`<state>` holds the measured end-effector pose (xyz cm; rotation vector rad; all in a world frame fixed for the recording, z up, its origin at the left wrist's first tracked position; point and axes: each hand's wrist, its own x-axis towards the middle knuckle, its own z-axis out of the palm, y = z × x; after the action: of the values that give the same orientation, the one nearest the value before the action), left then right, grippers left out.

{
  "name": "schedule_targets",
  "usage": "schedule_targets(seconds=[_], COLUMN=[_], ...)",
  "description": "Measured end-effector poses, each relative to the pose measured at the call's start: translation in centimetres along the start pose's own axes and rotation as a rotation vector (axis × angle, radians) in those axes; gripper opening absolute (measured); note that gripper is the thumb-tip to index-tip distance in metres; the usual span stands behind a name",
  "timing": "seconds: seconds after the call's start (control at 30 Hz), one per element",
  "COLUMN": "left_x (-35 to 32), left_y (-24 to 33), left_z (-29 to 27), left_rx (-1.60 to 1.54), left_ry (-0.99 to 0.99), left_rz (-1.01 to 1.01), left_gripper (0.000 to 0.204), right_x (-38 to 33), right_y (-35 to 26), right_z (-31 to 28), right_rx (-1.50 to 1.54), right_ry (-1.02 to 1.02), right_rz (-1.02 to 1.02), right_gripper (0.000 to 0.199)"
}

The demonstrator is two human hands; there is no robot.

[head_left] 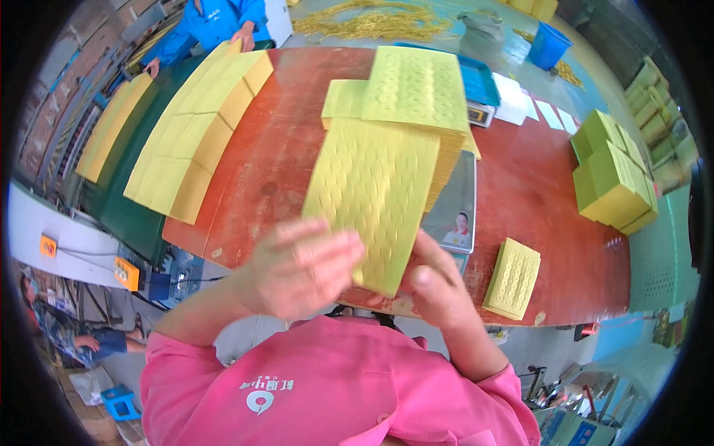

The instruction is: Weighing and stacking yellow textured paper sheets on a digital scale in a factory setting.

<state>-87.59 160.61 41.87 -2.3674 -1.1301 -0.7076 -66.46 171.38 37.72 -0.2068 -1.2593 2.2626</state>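
A stack of yellow embossed paper sheets [372, 201] stands tilted in front of me, its lower corner near the table's front edge. My left hand [305, 267], smeared by motion, has its fingers stretched out across the stack's lower left side. On the other side, my right hand [440, 286] is beside the lower right edge with thumb and index finger apart; its other fingers are partly hidden. Behind rises a taller pile of the same paper [416, 89], on a scale [455, 197] with a picture on its surface.
The red table [550, 178] carries a small yellow paper bundle [513, 279] and larger bundles [613, 178] at right. Far left, a person in blue [223, 26] touches a long row of yellow bundles [190, 126] beside a green conveyor [123, 197]. A blue tray [480, 80] sits behind the pile.
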Motion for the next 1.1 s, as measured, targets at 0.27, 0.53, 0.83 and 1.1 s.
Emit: schedule_targets(seconds=[0.27, 0.53, 0.83, 1.1], left_x=[-12.3, -13.3, -5.5, -6.9], left_y=[3.3, -11.3, -35.1, -38.7], left_z=[5.9, 8.6, 25.7, 31.6], left_rx=[-0.997, -1.214, -1.214, -0.56], left_ry=[0.735, 0.567, 0.285, 0.075], left_rz=[-1.357, -1.536, -1.414, -1.464], left_gripper=[0.036, 0.031, 0.024, 0.023], right_x=[3.5, 4.9, -1.5, -3.1], right_y=[8.4, 8.4, 8.5, 9.1], right_z=[0.6, 0.2, -0.4, -0.3], right_rx=[-0.257, -0.393, -0.388, -0.383], right_ry=[0.024, 0.066, 0.461, 0.586], right_rz=[0.421, 0.434, 0.427, 0.346], right_gripper=[0.042, 0.044, 0.039, 0.038])
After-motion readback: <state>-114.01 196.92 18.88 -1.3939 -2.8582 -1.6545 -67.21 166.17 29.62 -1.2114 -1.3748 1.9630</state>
